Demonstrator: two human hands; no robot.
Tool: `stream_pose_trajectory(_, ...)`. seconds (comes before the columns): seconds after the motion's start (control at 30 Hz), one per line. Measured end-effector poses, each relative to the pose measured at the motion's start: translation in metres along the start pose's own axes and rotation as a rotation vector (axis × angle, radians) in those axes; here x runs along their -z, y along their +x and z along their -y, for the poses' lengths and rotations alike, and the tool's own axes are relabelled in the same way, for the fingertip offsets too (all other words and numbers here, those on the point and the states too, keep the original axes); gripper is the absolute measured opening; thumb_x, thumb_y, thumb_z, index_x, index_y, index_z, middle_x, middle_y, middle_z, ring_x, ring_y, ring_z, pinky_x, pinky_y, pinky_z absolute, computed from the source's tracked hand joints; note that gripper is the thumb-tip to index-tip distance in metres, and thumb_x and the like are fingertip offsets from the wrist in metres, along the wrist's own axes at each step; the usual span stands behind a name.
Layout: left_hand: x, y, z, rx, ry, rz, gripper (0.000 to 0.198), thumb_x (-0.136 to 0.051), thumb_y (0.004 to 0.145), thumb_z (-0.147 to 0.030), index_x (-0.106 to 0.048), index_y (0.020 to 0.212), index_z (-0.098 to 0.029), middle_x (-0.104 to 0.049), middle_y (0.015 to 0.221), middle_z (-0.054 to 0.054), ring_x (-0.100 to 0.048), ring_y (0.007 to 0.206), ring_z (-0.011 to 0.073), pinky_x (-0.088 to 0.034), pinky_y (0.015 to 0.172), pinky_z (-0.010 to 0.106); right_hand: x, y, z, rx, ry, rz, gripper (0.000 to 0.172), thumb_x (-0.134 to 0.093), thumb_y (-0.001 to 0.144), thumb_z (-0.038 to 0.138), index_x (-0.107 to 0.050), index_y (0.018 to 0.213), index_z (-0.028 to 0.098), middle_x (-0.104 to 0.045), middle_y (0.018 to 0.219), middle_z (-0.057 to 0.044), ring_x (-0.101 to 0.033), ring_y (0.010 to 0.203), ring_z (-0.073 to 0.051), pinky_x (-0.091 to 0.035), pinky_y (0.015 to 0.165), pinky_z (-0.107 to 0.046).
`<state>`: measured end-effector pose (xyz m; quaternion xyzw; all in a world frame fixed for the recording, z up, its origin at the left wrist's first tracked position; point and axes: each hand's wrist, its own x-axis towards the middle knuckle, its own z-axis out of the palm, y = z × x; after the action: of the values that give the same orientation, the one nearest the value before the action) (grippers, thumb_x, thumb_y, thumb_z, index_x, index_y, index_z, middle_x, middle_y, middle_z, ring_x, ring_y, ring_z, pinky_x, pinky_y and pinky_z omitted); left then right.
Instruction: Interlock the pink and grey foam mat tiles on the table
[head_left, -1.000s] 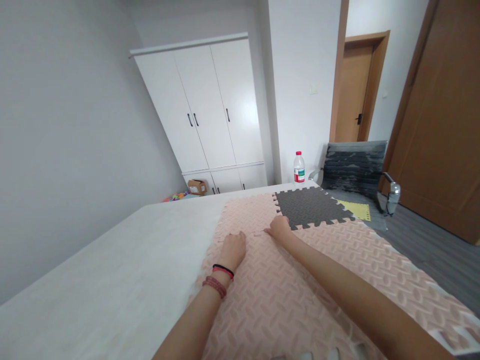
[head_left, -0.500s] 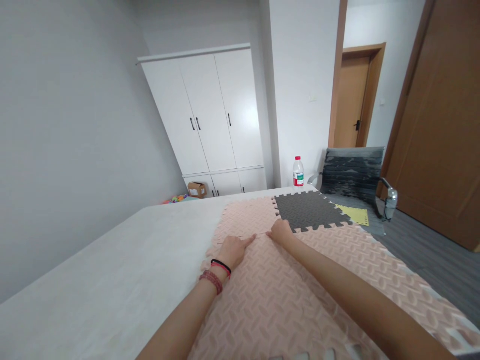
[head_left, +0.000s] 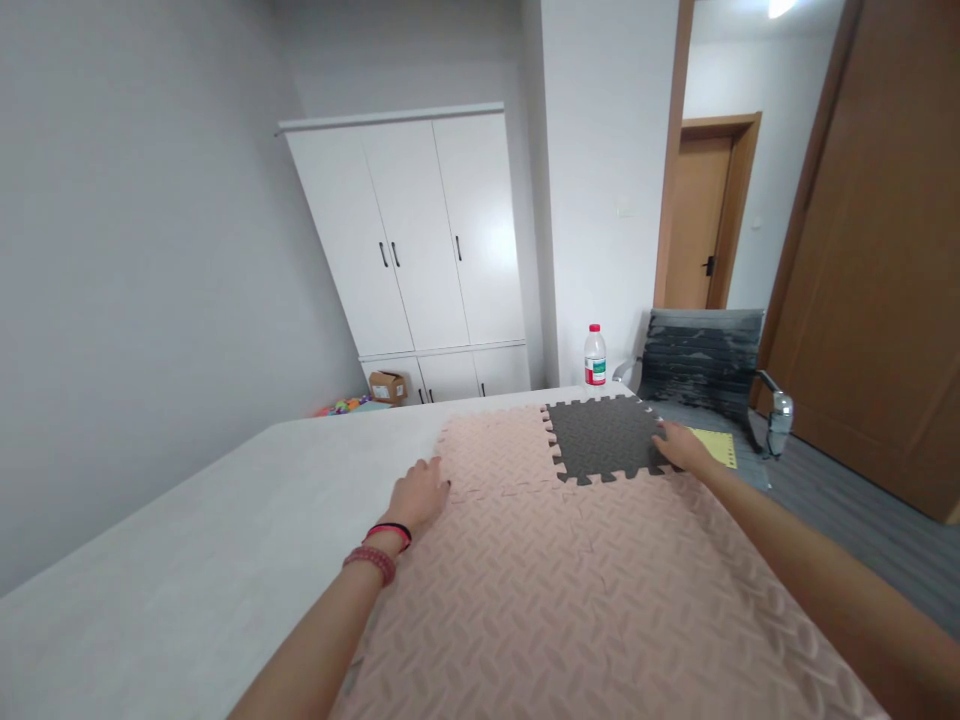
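Pink interlocking foam mats (head_left: 570,580) cover the right part of a white table (head_left: 225,530). A dark grey foam tile (head_left: 600,435) is joined into them at the far end. My left hand (head_left: 420,492) lies flat and open on the left edge of the pink mats, with red and black bands on the wrist. My right hand (head_left: 679,445) rests open on the right edge of the grey tile, fingers stretched out. Neither hand holds anything.
A yellow foam tile (head_left: 718,446) lies on a grey office chair (head_left: 709,355) past the table's far right corner. A plastic bottle (head_left: 595,355) stands at the far edge. A white wardrobe (head_left: 412,240), a cardboard box (head_left: 388,385) and wooden doors (head_left: 885,250) stand behind.
Both hands left the seam in the middle of the pink mats and moved apart: the left to the mats' left edge, the right to the grey tile's right edge.
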<state>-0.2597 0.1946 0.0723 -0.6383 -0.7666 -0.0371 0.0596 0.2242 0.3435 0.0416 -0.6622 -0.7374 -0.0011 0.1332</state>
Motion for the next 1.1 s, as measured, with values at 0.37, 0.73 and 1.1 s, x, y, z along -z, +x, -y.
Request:
stream_pose_trajectory(0.37,-0.029,0.03,0.004,0.127,-0.163,0.052,0.052,-0.051,0.087,-0.047,-0.044,0.129,-0.018,-0.055,0.124,0.01,-0.057,0.107,0.022,-0.047,0.092,0.046,-0.046,0.009,-0.032,-0.151,0.066,-0.064,0.051,-0.043,0.085,0.037,-0.052,0.129,0.015,-0.058,0.124,-0.013,-0.057,0.108,-0.026,-0.043,0.089,-0.035)
stream_pose_trajectory(0.73,-0.014,0.053,-0.026,0.127,0.024,0.003,0.052,-0.05,0.084,-0.056,-0.053,0.117,-0.016,-0.058,0.118,0.011,-0.055,0.109,0.0246,-0.041,0.096,0.052,-0.05,0.005,-0.024,-0.111,0.043,-0.107,0.045,-0.035,0.089,0.034,-0.05,0.129,0.02,-0.05,0.134,-0.008,-0.049,0.117,-0.027,-0.036,0.098,-0.044)
stream_pose_trajectory(1.1,-0.038,0.173,-0.168,-0.341,-0.154,0.055,0.047,-0.052,0.088,-0.042,-0.046,0.129,-0.021,-0.045,0.136,0.01,-0.048,0.12,0.0254,-0.041,0.099,0.052,-0.05,0.01,-0.022,-0.089,0.011,-0.144,0.044,-0.036,0.087,0.031,-0.053,0.126,0.02,-0.051,0.133,-0.006,-0.049,0.116,-0.026,-0.035,0.099,-0.04)
